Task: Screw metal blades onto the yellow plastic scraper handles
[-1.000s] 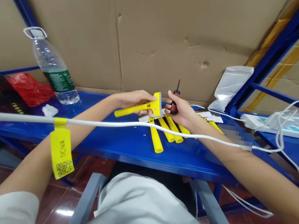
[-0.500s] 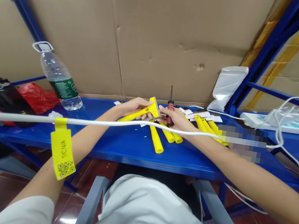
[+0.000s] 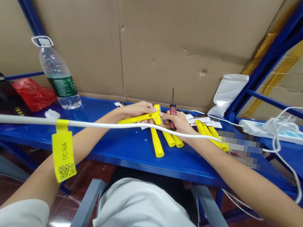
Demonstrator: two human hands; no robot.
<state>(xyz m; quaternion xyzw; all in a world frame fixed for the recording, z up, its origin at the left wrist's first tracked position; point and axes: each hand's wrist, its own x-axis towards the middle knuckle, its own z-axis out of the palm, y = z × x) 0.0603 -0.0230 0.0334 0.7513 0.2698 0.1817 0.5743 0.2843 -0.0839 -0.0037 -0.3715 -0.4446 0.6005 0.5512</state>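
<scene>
My left hand (image 3: 140, 109) is closed on a yellow scraper (image 3: 156, 116), whose head is tilted and whose handle points down to the left. A red-handled screwdriver (image 3: 173, 111) sits in the grip of my right hand (image 3: 181, 123), its shaft pointing up. The fingertips of that hand also touch the right edge of the scraper's head. Just below both hands, several yellow handles (image 3: 157, 144) lie on the blue table (image 3: 123, 145). More yellow handles (image 3: 213, 136) lie right of my right hand, beside white-and-black flat pieces (image 3: 206, 119).
A white cable (image 3: 95, 123) with a yellow tag (image 3: 64, 153) crosses in front of my forearms. On the left are a water bottle (image 3: 63, 84) and a red plastic bag (image 3: 35, 95). At right stand a white pouch (image 3: 229, 93) and a power strip (image 3: 255, 129). Cardboard (image 3: 164, 46) walls the back.
The scraper's head has turned slightly more upright and moved a little right in my left hand. My right hand still holds the screwdriver. The whole view has shifted slightly.
</scene>
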